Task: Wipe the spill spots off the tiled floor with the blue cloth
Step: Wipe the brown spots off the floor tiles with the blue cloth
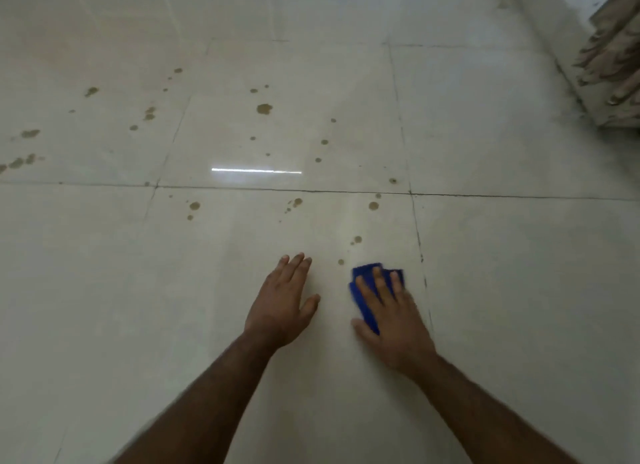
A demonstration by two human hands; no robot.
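Person's down low over the tiled floor (pixel 502 307), both arms stretched out in front. Right hand (pixel 391 318) lies flat on the blue cloth (pixel 363 300), fingers (pixel 379 280) straight and spread, pressing it to the tile rather than gripping it; the cloth shows at the fingertips and by the thumb, the rest is hidden under the palm. Left hand (pixel 282 302) is flat on bare tile just beside it, fingers straight and together, holding nothing (looks like a prop for balance).

Progress, as I judge it: early. The near tile around the hands looks clean, but the nearest brown spot (pixel 341 262) sits just ahead of the cloth, another pair (pixel 356 239) a bit beyond. Past the grout line (pixel 277 190) there's a wide scatter of spill spots (pixel 264 108), running out to the far left edge (pixel 20 160). Most of the job is left, approx. the whole spread ahead.
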